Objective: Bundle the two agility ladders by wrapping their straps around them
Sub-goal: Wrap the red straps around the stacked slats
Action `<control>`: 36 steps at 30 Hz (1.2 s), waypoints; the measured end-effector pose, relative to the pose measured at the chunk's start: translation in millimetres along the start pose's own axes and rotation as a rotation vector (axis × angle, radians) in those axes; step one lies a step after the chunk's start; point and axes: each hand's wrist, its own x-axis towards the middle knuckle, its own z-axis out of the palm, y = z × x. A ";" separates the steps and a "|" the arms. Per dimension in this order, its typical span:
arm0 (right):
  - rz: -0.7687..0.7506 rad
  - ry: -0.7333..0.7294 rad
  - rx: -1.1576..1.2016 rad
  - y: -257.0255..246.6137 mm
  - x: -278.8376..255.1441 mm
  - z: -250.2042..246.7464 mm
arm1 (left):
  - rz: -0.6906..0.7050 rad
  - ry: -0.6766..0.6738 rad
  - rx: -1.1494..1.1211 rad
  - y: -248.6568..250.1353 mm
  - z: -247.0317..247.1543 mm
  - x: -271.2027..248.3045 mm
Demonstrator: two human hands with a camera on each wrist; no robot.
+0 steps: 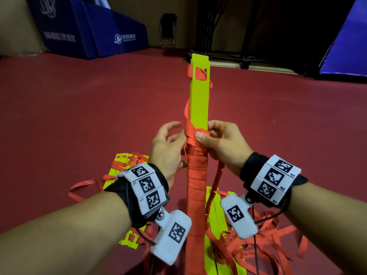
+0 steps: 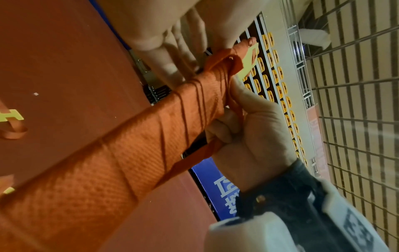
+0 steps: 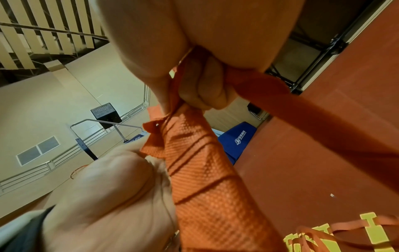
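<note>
A stack of yellow-green ladder rungs point(image 1: 199, 100) stands upright in front of me, its lower half wound in red strap point(image 1: 196, 185). My right hand point(image 1: 216, 139) pinches the strap at the top turn, thumb pressing it onto the stack, and curled fingers point(image 3: 205, 88) hold the strap tail point(image 3: 302, 109). The tail point(image 1: 217, 175) hangs down below that hand. My left hand point(image 1: 168, 143) rests against the stack's left side with fingers spread and loose; the fingers point(image 2: 172, 51) reach toward the top turn. More rungs and tangled straps point(image 1: 258, 235) lie on the floor beneath.
Loose rungs and strap loops point(image 1: 123, 167) lie at the lower left on the red floor point(image 1: 69, 106). Blue padded blocks point(image 1: 89, 30) stand at the back left, a folding chair point(image 1: 167, 30) behind, a black metal frame point(image 1: 238, 56) and another blue pad point(image 1: 345, 46) at right.
</note>
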 end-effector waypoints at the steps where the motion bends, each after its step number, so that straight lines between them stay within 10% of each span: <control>1: -0.003 -0.003 -0.006 0.5 -0.3 -0.4 | 0.004 0.002 0.002 0.3 0.0 0.8; 13: -0.022 0.039 -0.125 7.3 3.8 -2.5 | 0.015 -0.159 0.119 -3.2 4.3 -2.9; 36: -0.203 -0.023 -0.476 3.1 9.1 -12.0 | -0.067 0.012 -0.089 14.5 5.0 2.0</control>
